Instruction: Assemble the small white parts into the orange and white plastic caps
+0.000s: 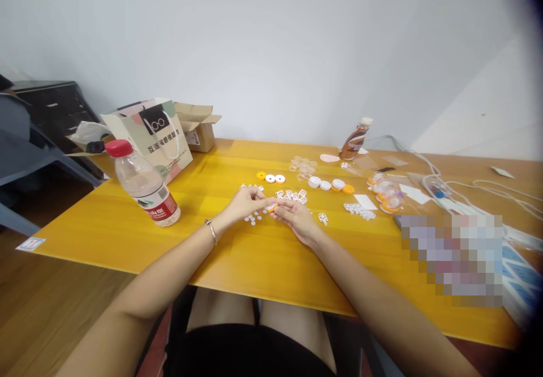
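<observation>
Between the fingertips of both hands is a small orange and white round piece (272,208). My left hand (246,202) pinches it from the left, and my right hand (297,219) grips its right side. Small white discs (253,218) lie beside my left hand. Just behind the hands are white cut-out pieces (296,196), with another (323,218) to the right. Farther back stand a yellow ring (261,176) and two white rings (275,179). Clear round pieces (303,166) lie behind them, and white round pieces (325,184) sit to the right.
A red-capped bottle (146,187), a paper bag (153,139) and a cardboard box (199,131) stand at the left. A brown bottle (355,140) is at the back right. White cables (432,170), plastic-wrapped orange pieces (387,193) and a blurred flat object (449,258) lie at the right.
</observation>
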Demonstrator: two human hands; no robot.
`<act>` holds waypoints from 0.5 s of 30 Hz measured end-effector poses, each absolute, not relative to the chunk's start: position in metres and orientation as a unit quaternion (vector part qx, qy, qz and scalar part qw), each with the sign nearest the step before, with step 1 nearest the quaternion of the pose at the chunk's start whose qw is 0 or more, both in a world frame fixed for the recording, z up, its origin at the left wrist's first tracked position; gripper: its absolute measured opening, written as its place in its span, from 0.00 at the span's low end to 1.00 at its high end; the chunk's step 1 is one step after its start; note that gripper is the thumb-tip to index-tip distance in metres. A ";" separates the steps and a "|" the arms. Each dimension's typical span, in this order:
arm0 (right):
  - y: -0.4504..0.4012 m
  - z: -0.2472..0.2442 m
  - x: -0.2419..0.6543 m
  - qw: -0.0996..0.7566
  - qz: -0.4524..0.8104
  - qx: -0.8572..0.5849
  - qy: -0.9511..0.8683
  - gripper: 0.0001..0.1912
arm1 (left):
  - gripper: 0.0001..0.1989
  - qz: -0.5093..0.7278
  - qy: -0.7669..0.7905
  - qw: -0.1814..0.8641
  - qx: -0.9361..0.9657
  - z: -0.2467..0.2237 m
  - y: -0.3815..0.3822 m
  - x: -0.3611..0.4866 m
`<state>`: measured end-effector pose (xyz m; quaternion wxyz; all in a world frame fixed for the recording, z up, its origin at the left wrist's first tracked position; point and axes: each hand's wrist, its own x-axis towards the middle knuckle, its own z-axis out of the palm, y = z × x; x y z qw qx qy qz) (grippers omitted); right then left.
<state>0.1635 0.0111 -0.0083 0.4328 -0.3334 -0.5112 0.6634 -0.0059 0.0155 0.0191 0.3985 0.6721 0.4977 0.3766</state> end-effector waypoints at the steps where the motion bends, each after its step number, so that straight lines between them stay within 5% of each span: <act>1: 0.012 -0.008 0.164 0.431 0.667 -0.333 -0.509 0.15 | 0.20 0.373 0.499 0.398 0.674 0.019 0.016 -0.006; 6: 0.012 -0.006 0.166 0.437 0.674 -0.331 -0.494 0.15 | 0.17 0.367 0.446 0.375 0.726 0.019 0.016 -0.007; 15: 0.013 -0.004 0.164 0.485 0.578 -0.359 -0.549 0.17 | 0.17 0.353 0.341 0.142 0.860 0.022 0.011 -0.008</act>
